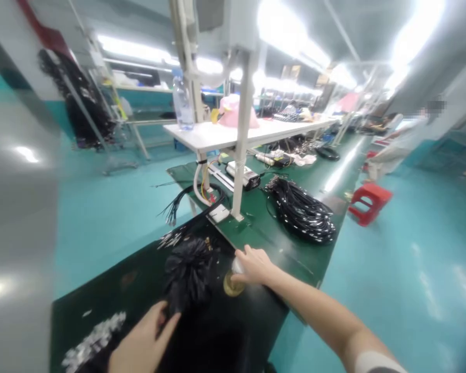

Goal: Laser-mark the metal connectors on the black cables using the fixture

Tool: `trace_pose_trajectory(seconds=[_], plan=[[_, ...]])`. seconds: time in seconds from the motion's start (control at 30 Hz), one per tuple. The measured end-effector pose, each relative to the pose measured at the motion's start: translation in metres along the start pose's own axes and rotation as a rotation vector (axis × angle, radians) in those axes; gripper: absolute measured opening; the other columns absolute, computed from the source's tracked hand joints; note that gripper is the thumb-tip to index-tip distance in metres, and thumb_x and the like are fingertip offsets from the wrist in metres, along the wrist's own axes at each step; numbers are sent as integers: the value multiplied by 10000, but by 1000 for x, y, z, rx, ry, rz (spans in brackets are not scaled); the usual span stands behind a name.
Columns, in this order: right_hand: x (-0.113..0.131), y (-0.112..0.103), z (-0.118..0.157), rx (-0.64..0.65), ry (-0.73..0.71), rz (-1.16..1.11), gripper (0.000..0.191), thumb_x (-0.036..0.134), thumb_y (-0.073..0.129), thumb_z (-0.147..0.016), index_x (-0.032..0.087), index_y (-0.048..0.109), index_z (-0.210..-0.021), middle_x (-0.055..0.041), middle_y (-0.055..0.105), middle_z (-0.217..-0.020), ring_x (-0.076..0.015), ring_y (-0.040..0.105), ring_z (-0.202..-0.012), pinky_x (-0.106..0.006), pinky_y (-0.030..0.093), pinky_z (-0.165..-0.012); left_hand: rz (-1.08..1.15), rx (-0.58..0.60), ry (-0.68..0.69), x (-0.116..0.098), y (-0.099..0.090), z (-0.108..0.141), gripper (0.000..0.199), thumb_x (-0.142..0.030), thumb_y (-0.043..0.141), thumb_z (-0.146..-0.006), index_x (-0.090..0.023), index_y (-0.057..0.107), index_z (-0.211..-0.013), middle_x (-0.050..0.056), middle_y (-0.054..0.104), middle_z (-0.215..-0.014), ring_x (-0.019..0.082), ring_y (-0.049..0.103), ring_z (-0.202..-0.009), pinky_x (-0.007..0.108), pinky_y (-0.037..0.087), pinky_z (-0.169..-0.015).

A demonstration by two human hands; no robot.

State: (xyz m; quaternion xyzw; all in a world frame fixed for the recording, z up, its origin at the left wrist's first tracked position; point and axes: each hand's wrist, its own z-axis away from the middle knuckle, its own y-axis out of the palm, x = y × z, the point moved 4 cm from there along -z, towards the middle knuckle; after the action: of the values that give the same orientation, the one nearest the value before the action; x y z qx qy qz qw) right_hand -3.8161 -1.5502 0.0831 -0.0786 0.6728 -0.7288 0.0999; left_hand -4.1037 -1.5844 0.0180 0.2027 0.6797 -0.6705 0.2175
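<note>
A black, crumpled, shiny bundle (188,272), like gathered thin plastic, lies on the dark table mat. At its near end my left hand (147,334) has its thumb and fingers curled on the black material. To the right, my right hand (254,267) is closed on a small white roundish thing (237,266), partly hidden by the fingers. Just under that hand is a yellowish ring like a tape roll (233,286); whether the fingers also grip it is unclear. A cluster of silvery connector ends (95,342) lies left of my left hand.
A big coil of black cables (301,210) rests on the green bench (264,228). An upright post (242,140) rises behind my hands, beside a white shelf (213,135) bearing a bottle (183,103). A red stool (370,202) and a person (402,137) are on the right.
</note>
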Motion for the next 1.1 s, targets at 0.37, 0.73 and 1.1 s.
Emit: trace_pose_trajectory(seconds=[0.37, 0.73, 1.1], plan=[[-51, -116, 129, -228, 100, -23, 421, 571, 393, -769, 187, 538, -863, -42, 563, -689, -160, 501, -548, -265, 284, -507, 416, 5, 411, -269, 69, 58, 812, -348, 696, -570, -186, 340, -1282, 143, 599, -1083, 330, 577, -957, 407, 471, -780], [-106, -147, 272, 6, -423, -96, 458, 442, 583, -726, 326, 491, -1160, -46, 602, -934, -173, 556, -712, -298, 380, -661, 891, 1175, 888, -373, 100, 136, 750, -391, 728, -471, -170, 540, -1164, 75, 526, -1188, 324, 482, -1110, 404, 375, -987], [-148, -162, 317, -21, -357, -181, 670, 275, 643, -670, 322, 381, -1286, -90, 404, -1308, -273, 419, -1159, -410, 324, -914, 705, 883, 648, -413, 110, 156, 1037, -146, 740, -443, -230, 234, -1344, 78, 458, -1288, 287, 490, -1108, 372, 437, -922]])
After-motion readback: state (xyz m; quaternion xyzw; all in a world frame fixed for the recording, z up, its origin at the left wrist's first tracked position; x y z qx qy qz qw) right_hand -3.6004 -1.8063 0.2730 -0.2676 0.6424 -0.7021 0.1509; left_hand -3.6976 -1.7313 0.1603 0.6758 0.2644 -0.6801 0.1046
